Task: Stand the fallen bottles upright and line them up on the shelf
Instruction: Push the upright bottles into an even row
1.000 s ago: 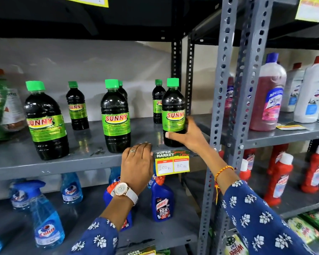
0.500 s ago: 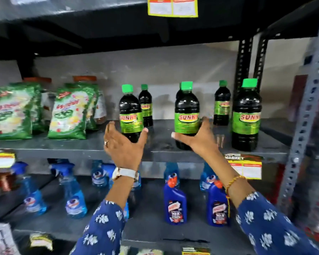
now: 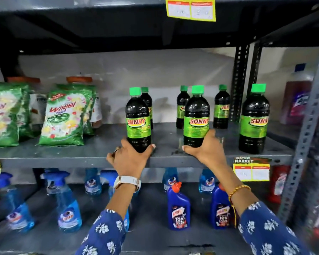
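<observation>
Two hands (image 3: 132, 160) (image 3: 208, 150) grip upright bottles (image 3: 138, 124) (image 3: 196, 122) (green-capped).

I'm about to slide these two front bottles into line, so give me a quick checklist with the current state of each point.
1. Left hand grips left bottle at its base: ok.
2. Right hand grips middle bottle at its base: ok.
3. Both held bottles upright: ok.
4. Right bottle upright, untouched: ok.
5. Three front bottles evenly spaced: not ok.
6. Caps tight: cannot tell.
</observation>
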`<state>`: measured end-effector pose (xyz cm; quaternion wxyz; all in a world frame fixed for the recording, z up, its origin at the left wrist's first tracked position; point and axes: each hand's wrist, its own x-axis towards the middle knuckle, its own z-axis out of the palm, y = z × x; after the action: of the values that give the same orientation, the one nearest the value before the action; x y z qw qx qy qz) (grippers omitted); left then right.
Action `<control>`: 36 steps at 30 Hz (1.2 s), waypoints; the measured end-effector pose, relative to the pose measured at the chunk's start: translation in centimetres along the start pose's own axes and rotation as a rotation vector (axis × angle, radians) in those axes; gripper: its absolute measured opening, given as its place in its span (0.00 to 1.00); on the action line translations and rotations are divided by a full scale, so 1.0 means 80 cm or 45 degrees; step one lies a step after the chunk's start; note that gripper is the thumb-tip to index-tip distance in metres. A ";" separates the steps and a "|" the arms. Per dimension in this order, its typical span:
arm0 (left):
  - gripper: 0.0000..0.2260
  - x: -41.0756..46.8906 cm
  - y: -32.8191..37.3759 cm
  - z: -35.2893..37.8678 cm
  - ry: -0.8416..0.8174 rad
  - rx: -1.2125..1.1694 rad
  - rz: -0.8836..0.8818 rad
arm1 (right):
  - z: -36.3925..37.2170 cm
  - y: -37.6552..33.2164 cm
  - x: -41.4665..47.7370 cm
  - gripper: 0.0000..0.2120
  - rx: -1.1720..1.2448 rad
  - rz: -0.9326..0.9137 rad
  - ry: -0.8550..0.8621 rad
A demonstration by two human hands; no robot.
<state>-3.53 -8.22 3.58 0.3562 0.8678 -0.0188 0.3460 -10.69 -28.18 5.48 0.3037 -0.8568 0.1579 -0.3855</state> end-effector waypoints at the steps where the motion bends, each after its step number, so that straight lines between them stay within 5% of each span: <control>1: 0.33 0.001 -0.001 0.001 0.002 -0.008 -0.002 | 0.001 0.000 0.000 0.36 -0.009 -0.009 0.012; 23: 0.29 0.000 -0.004 0.001 0.003 -0.073 0.022 | -0.001 -0.001 -0.005 0.38 -0.111 -0.049 0.027; 31: 0.39 -0.006 -0.005 -0.005 0.001 -0.072 0.035 | -0.006 -0.006 -0.009 0.48 -0.037 -0.055 -0.061; 34: 0.46 -0.022 0.001 -0.011 0.153 -0.183 0.078 | -0.018 -0.002 -0.018 0.61 0.139 -0.078 -0.070; 36: 0.40 -0.040 0.015 -0.013 0.362 -0.310 0.254 | -0.039 0.007 -0.026 0.56 0.192 -0.158 0.064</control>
<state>-6.94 -9.14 2.86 0.4216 0.7545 -0.0959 0.4938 -14.42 -28.81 5.54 0.3388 -0.8297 0.0825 -0.4359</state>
